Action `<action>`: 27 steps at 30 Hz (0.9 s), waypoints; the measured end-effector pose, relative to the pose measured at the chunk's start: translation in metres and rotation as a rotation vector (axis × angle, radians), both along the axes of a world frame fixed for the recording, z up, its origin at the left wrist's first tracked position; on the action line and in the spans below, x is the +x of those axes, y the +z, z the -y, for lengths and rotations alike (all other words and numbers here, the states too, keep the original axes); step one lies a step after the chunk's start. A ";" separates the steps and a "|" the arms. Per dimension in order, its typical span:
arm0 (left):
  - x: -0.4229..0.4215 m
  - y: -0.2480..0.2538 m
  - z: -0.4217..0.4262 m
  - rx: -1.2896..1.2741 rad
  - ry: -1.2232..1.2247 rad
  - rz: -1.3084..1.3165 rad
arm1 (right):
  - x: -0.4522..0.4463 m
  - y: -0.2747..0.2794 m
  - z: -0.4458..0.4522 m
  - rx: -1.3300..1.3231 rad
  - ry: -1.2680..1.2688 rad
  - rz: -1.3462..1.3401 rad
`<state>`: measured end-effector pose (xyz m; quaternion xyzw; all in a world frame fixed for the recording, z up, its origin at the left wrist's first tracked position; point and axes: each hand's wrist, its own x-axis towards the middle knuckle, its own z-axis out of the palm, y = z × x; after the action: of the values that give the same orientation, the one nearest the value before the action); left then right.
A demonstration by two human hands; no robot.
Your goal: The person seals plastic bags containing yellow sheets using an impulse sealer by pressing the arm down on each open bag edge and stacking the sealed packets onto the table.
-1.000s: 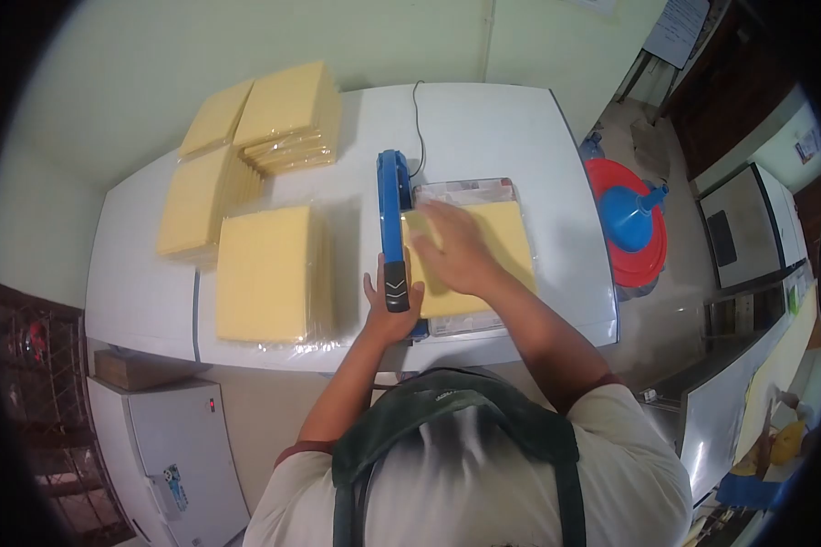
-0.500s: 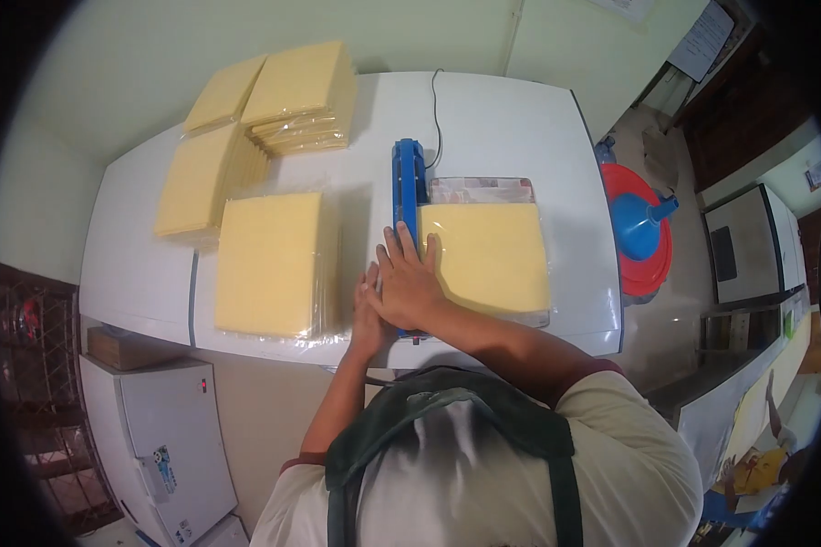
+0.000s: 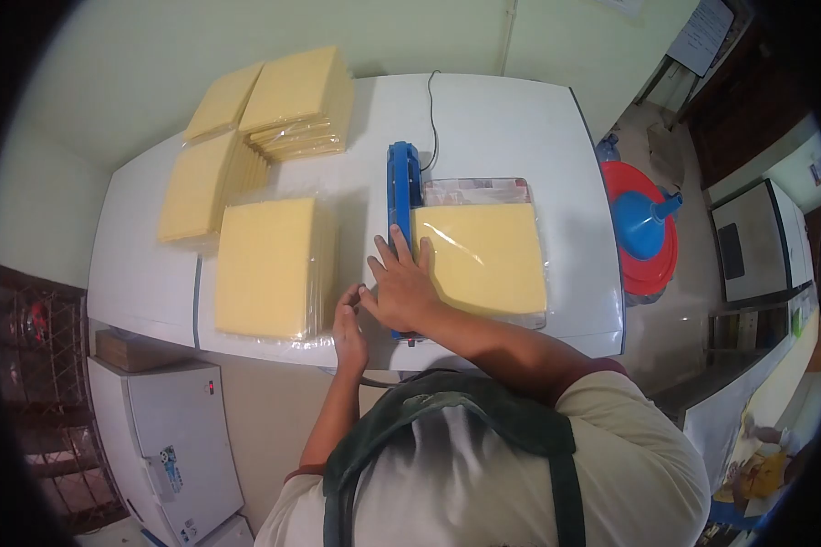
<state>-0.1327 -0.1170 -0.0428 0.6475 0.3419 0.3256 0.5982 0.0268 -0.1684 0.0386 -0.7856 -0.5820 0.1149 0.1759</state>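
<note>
My right hand [image 3: 401, 290] lies spread over the lower part of a blue impulse sealer [image 3: 400, 187], pressing on its long arm. Under the sealer's edge, on its right, is a clear plastic bag holding a yellow sheet pack [image 3: 483, 255]; one fingertip rests at its left edge. Beneath that pack a patterned flat board [image 3: 474, 190] shows at the top. My left hand [image 3: 349, 330] is just left of the right hand, fingers half curled and apart from the thumb, with nothing seen in it. Left of it stands a stack of bagged yellow sheets [image 3: 265, 269].
More bagged yellow stacks [image 3: 292, 91] sit at the back left of the white table [image 3: 502, 118]. A black cord [image 3: 435, 109] runs from the sealer to the far edge. Right of the table are a red tub [image 3: 657, 264] and a blue funnel [image 3: 639, 228]. Another person's arm [image 3: 764, 434] shows lower right.
My left hand has drawn slightly left and down from the right hand, its fingers curling. My right hand stays on the sealer. The view has shifted a little.
</note>
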 end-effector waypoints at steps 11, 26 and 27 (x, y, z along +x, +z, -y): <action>-0.004 0.044 0.028 0.103 0.122 0.050 | 0.009 0.005 0.009 0.035 0.112 -0.024; 0.012 0.092 0.115 -0.408 -0.849 -0.155 | 0.185 -0.032 0.004 0.294 -0.222 -0.181; 0.020 0.078 0.115 -0.525 -0.891 -0.220 | 0.203 -0.033 0.013 -0.004 -0.195 -0.101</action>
<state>-0.1129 -0.2324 0.0347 0.5887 0.1643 -0.1267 0.7813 0.2296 -0.1813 0.0060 -0.8320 -0.4930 0.1376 0.2138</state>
